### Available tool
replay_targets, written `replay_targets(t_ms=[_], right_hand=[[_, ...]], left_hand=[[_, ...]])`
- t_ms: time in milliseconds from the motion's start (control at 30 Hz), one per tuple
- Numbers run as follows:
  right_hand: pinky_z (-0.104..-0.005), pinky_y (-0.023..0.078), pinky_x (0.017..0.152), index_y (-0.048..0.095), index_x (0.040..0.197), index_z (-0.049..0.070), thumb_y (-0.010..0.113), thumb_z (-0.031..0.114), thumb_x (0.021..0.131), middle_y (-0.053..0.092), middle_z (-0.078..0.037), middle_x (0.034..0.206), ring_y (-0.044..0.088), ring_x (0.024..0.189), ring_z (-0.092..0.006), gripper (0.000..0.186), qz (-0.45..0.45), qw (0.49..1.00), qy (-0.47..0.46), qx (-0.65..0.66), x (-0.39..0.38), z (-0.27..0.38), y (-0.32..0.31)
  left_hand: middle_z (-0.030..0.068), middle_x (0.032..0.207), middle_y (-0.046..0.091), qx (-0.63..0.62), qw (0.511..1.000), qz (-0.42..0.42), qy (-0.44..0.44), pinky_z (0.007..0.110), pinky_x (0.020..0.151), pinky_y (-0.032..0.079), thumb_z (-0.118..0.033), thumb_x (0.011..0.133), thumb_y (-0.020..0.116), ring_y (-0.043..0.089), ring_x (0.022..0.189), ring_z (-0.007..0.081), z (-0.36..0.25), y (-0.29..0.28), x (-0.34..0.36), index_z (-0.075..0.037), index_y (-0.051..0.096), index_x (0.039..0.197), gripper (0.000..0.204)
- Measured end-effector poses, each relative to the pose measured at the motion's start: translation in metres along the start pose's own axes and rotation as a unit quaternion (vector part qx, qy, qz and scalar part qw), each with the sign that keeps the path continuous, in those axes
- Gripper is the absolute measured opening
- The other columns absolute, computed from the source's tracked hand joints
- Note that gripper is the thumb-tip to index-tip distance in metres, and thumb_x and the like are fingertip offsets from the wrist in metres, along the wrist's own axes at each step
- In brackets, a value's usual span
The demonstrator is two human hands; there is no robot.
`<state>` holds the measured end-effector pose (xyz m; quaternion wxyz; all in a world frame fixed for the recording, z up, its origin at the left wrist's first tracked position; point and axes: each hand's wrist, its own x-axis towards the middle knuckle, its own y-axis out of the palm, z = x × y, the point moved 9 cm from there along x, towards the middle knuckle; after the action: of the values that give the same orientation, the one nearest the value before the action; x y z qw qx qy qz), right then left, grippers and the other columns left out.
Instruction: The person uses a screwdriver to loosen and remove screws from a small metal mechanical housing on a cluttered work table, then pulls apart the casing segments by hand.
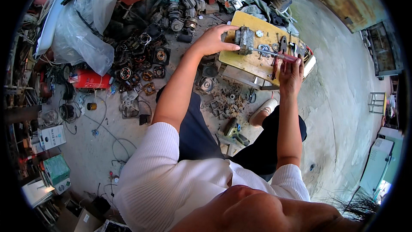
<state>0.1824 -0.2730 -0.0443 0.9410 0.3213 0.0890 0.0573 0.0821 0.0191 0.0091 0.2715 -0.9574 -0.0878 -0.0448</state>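
On the low yellow-topped table [236, 62] stands a grey metal motor [245, 39]. My left hand [216, 41] grips it from its left side, thumb at the near edge and fingers over the far edge. My right hand [292, 71] is closed round the red handle of a screwdriver [283, 56]. Its shaft runs left and the tip meets the motor's right side. Just right of the motor lies a small metal end piece [264, 49]. Dark-jawed pliers [283, 43] lie beyond the screwdriver, and a red-handled tool [274, 69] lies beside my right hand.
Left of the table, many motor parts [141, 60] cover the floor beside a clear plastic sheet [92, 30]. A cordless drill [234, 131] rests low between my legs, near scattered debris [231, 103]. A red bag [90, 79] and loose cables [103, 120] lie farther left.
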Motion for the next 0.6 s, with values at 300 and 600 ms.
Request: replay_targets(t_ms=[300, 600], right_hand=[[-0.0356, 0.044, 0.097, 0.044, 0.139, 0.016, 0.058, 0.023, 0.099, 0.057, -0.006, 0.128, 0.058, 0.114, -0.0191, 0.043, 0.050, 0.998, -0.027, 0.005, 0.002, 0.007, 0.007], [-0.0370, 0.044, 0.098, 0.044, 0.140, 0.014, 0.053, 0.023, 0.101, 0.058, -0.005, 0.124, 0.057, 0.116, -0.0194, 0.041, 0.038, 0.998, -0.048, -0.015, 0.009, 0.008, -0.004]], left_hand=[[0.0165, 0.133, 0.056, 0.011, 1.000, 0.004, 0.002, 0.039, 0.104, 0.042, -0.039, 0.069, 0.083, 0.053, 0.124, 0.0318, 0.007, 0.002, 0.004, -0.012, 0.058, 0.133, 0.074], [0.0152, 0.135, 0.056, -0.009, 1.000, 0.018, -0.010, 0.038, 0.104, 0.041, -0.037, 0.070, 0.083, 0.053, 0.125, 0.0292, 0.001, 0.004, 0.004, -0.011, 0.058, 0.133, 0.073]])
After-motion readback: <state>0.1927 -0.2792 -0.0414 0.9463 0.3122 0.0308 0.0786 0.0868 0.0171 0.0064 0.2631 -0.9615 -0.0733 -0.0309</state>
